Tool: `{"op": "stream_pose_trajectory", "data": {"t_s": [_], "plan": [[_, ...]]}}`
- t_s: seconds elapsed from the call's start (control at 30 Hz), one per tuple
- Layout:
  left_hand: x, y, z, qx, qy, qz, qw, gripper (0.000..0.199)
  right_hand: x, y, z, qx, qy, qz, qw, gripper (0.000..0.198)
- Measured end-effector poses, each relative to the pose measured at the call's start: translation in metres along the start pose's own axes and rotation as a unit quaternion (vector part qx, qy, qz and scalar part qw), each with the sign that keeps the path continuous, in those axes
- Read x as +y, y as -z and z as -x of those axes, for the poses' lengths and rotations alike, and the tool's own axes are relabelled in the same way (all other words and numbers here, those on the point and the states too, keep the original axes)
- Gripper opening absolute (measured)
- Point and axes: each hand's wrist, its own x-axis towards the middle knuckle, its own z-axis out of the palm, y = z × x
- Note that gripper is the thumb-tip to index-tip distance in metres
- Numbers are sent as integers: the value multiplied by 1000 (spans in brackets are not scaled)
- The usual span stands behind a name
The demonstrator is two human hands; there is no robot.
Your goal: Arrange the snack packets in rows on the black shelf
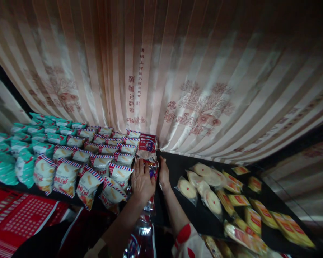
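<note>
My left hand [143, 182] lies flat on a row of dark red and purple snack packets [146, 145], its fingers stretched toward the curtain. On the row's right side my right hand [164, 173] stands on edge with its fingers extended, next to the packets. Whether its palm touches them I cannot tell. To the left of the row, white snack bags [121, 175] with red-and-blue striped edges stand close together. Below my forearms lies a shiny purple and silver package [141, 238], partly hidden.
Teal snack bags [24, 166] fill the far left. On the black tabletop [172, 161] to the right lie wrapped round pale cakes [187, 188] and several yellow packets [254, 220]. A printed curtain [156, 71] hangs behind. Red packaging [18, 215] is at the lower left.
</note>
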Motion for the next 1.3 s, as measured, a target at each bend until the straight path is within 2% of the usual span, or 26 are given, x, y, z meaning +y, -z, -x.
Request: {"op": "stream_pose_trajectory", "data": {"t_s": [0.2, 0.37, 0.5, 0.63, 0.77, 0.9, 0.97, 1.03, 1.1, 1.17, 1.2, 1.27, 1.3], "plan": [[-4, -4, -3, 8, -6, 19, 1000, 56, -8, -16, -25, -85, -33, -86, 992, 78], [-5, -7, -6, 2, 6, 26, 1000, 49, -5, -24, -34, -103, -79, -175, 976, 72], [-4, -6, -5, 10, 7, 31, 999, 49, 2, -22, -38, -70, -80, -196, 975, 67], [-4, -2, -2, 21, 4, 34, 999, 51, 4, -9, -28, 19, -65, -202, 977, 65], [0, 6, 2, 34, -27, 54, 998, 50, -1, 11, 15, 100, -34, -197, 975, 59], [2, 24, 27, 45, -65, 115, 990, 37, -11, 28, 89, 125, 12, -151, 981, 50], [-2, 36, 57, 45, -93, 165, 981, 32, -15, 36, 132, 133, 21, -125, 983, 44], [-12, 45, 98, 32, -113, 213, 970, 29, -15, 43, 175, 131, 21, -98, 986, 38], [-28, 49, 145, -5, -116, 241, 964, 26, -9, 46, 215, 79, 19, -84, 993, 34], [-51, 43, 187, -69, -52, 241, 967, 24, 4, 42, 246, -29, -8, -46, 999, 32], [-65, 37, 203, -102, 16, 235, 967, 25, 13, 37, 258, -95, -30, -16, 995, 32], [-93, 21, 221, -175, 182, 232, 939, 25, 34, 21, 271, -208, -70, 57, 974, 30], [-106, 12, 223, -212, 269, 220, 913, 26, 45, 11, 273, -238, -74, 95, 964, 28]]}}
